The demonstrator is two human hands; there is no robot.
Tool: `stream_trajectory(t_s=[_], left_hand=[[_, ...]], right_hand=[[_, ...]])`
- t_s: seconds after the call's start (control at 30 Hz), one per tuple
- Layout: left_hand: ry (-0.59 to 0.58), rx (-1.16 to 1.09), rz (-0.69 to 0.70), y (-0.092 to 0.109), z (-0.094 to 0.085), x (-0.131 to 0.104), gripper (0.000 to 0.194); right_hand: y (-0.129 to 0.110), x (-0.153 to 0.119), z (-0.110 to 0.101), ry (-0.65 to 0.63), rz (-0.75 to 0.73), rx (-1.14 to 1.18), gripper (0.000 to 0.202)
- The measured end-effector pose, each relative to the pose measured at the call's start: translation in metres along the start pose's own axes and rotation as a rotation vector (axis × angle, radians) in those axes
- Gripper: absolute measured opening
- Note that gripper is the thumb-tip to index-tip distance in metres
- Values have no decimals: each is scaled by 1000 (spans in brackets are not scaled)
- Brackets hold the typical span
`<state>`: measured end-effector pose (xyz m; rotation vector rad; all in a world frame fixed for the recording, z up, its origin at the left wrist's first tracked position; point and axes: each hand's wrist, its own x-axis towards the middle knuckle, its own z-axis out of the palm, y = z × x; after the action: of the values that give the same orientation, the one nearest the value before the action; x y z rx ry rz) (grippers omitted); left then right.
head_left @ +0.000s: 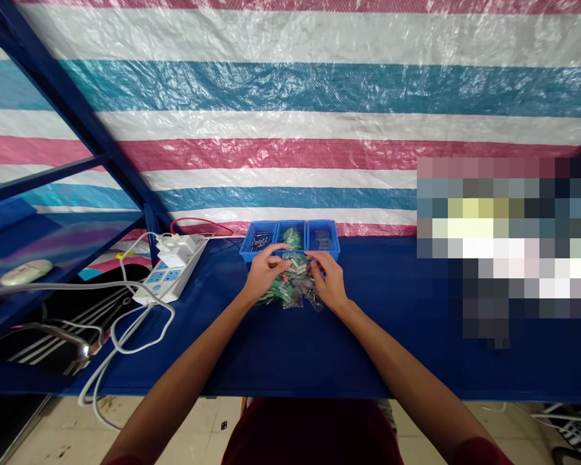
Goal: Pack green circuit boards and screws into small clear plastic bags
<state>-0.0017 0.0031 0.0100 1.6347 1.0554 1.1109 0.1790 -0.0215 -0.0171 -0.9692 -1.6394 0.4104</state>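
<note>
My left hand (264,276) is at ten o'clock of a loose heap of small clear and green-tinted plastic bags (292,297) on the dark blue flat tabletop (290,361). It is half curled, thumb and forefinger parted, tips beside the topmost bags; I cannot tell whether they pinch one. My right hand (332,281), at two o'clock of the heap, has its fingers bent inward towards the same bags, and I cannot tell whether it has hold of anything either. Just beyond, three bright blue plastic bins stand side by side: at eleven o'clock the one with dark slim pieces (250,245), at twelve the one with green-tinted packets (291,225), at one the one with greyish clear contents (323,225). At nine o'clock, well apart from my hands, lies a white power strip with blue sockets (167,276)
</note>
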Motion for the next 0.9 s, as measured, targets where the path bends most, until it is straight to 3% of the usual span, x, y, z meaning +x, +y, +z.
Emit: stream_trajectory(t_s=[0.13,0.2,0.3,0.4,0.5,0.67,0.9], left_hand=[[86,-40,29,3,-1,1,39],[62,-35,40,2,1,1,34],[-9,13,54,-2,3,1,32],[-6,49,98,-5,2,3,45],[6,123,155,-7,-1,5,43],[-81,119,69,-6,0,3,34],[-98,59,46,0,-1,1,36]], right_hand=[[2,0,2,-37,-94,-41,28],[3,0,2,-43,-90,-47,24],[4,0,3,-31,-50,-29,20],[5,1,3,16,30,-14,19],[6,1,4,49,125,14,21],[3,0,3,-10,201,115,24],[0,0,1,-76,197,147,28]])
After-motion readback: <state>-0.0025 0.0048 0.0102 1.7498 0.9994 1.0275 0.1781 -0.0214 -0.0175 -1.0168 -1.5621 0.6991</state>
